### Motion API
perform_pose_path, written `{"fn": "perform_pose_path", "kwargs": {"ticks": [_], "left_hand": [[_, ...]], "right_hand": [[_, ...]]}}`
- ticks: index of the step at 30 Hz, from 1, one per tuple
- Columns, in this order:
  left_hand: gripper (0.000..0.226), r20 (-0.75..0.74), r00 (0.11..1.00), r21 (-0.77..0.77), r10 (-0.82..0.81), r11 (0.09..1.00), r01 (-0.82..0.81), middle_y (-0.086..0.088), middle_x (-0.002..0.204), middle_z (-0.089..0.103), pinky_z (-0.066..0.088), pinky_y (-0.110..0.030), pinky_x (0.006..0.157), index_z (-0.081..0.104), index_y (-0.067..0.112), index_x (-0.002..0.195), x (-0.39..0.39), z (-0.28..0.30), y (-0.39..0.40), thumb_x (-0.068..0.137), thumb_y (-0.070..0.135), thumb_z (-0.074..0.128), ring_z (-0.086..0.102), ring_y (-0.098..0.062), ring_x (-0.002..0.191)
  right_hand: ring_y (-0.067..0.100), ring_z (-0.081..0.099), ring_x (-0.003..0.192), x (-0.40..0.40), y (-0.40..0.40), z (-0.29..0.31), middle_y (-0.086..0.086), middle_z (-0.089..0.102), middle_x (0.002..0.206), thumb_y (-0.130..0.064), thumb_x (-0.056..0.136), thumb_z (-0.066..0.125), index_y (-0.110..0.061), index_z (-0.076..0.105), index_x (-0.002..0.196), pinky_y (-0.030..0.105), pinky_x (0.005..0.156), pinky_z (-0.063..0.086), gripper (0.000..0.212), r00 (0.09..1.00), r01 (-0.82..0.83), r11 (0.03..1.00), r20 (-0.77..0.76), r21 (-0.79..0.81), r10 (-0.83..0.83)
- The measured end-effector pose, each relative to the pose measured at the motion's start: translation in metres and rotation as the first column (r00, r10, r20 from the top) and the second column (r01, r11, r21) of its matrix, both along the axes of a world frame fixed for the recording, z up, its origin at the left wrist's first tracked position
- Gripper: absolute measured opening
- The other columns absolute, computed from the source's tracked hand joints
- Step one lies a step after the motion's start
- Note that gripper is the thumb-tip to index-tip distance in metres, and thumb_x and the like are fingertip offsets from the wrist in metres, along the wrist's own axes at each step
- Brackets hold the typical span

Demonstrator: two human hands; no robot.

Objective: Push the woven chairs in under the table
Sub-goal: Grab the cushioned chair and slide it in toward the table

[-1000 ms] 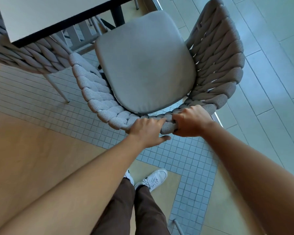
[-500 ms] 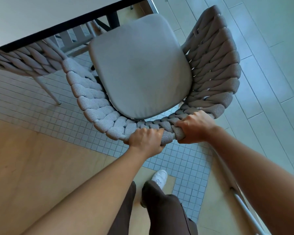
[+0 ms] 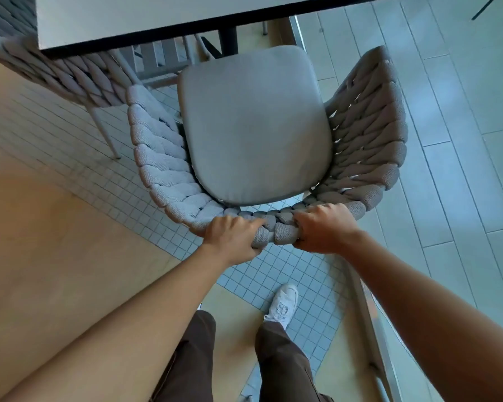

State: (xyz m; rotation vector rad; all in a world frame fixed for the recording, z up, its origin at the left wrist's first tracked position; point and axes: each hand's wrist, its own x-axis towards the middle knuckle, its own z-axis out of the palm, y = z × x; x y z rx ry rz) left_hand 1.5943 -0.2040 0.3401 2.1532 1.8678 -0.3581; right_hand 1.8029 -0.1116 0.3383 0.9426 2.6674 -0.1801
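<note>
Now, at the far left a second woven chair stands with its back near the desk edge, and it looks already pushed in, though only part of it shows. Next comes the left hand, whose fingers are wrapped tight over the top rim of the woven chair that is being moved. The grey seat cushion faces the desk, and only its front edge comes close to the dark desk leg; most of the seat is not yet under the desk top. Just right of the left hand, the right hand also clamps the same rim, with a short piece of braid between the two hands. So the step in hand is, I think, the push of this chair. The next move calls for an even forward push with both hands, and the cushion should pass beside the leg. On the floor, the white shoe is stepping forward.
</note>
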Motion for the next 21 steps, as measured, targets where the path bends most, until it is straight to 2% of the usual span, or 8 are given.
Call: {"fn": "perform_pose_path", "kwargs": {"ticks": [4, 6, 9, 15, 21], "left_hand": [[0.051, 0.022, 0.998, 0.031, 0.057, 0.998, -0.057, 0.001, 0.102, 0.076, 0.052, -0.035, 0.074, 0.06, 0.042, 0.128, 0.008, 0.001, -0.006, 0.083, 0.067, 0.06, 0.071, -0.029, 0.093], [0.049, 0.024, 0.999, 0.033, 0.04, 0.999, -0.041, 0.002, 0.101, 0.076, 0.052, -0.035, 0.074, 0.061, 0.041, 0.127, 0.007, 0.002, -0.013, 0.084, 0.064, 0.059, 0.072, -0.028, 0.092], [0.047, 0.025, 1.0, 0.014, 0.013, 1.0, -0.013, 0.0, 0.098, 0.077, 0.053, -0.035, 0.074, 0.063, 0.039, 0.125, 0.008, 0.004, -0.014, 0.085, 0.062, 0.058, 0.072, -0.028, 0.09], [0.047, 0.012, 1.0, -0.013, 0.024, 1.0, -0.024, 0.001, 0.095, 0.077, 0.053, -0.036, 0.073, 0.065, 0.039, 0.123, 0.008, 0.003, -0.011, 0.082, 0.061, 0.061, 0.073, -0.028, 0.087], [0.047, 0.013, 0.999, -0.006, 0.036, 0.999, -0.036, 0.0, 0.097, 0.076, 0.052, -0.036, 0.073, 0.066, 0.036, 0.122, 0.006, 0.001, -0.007, 0.083, 0.061, 0.06, 0.072, -0.03, 0.089]], "right_hand": [[0.031, 0.069, 0.067, -0.001, -0.012, 0.001, 0.003, 0.07, 0.074, -0.056, 0.065, 0.072, -0.022, 0.069, 0.081, 0.032, 0.058, 0.038, 0.038, 0.996, 0.073, 0.997, -0.042, 0.004, -0.073], [0.03, 0.065, 0.055, 0.003, -0.018, 0.0, 0.003, 0.066, 0.063, -0.057, 0.06, 0.077, -0.021, 0.068, 0.072, 0.03, 0.054, 0.035, 0.039, 0.995, 0.083, 0.996, -0.053, 0.022, -0.082], [0.029, 0.062, 0.048, 0.007, -0.018, -0.003, 0.001, 0.062, 0.056, -0.059, 0.058, 0.075, -0.021, 0.067, 0.067, 0.028, 0.052, 0.034, 0.04, 0.996, 0.065, 0.997, -0.059, 0.038, -0.062], [0.03, 0.062, 0.048, 0.006, -0.008, -0.005, 0.0, 0.063, 0.056, -0.064, 0.061, 0.067, -0.023, 0.067, 0.068, 0.028, 0.052, 0.032, 0.042, 0.997, -0.035, 0.998, -0.059, 0.052, 0.039], [0.033, 0.068, 0.065, 0.003, -0.002, -0.003, 0.0, 0.069, 0.07, -0.065, 0.071, 0.06, -0.025, 0.07, 0.081, 0.032, 0.058, 0.037, 0.042, 0.998, -0.044, 0.998, -0.044, 0.037, 0.045]]}}
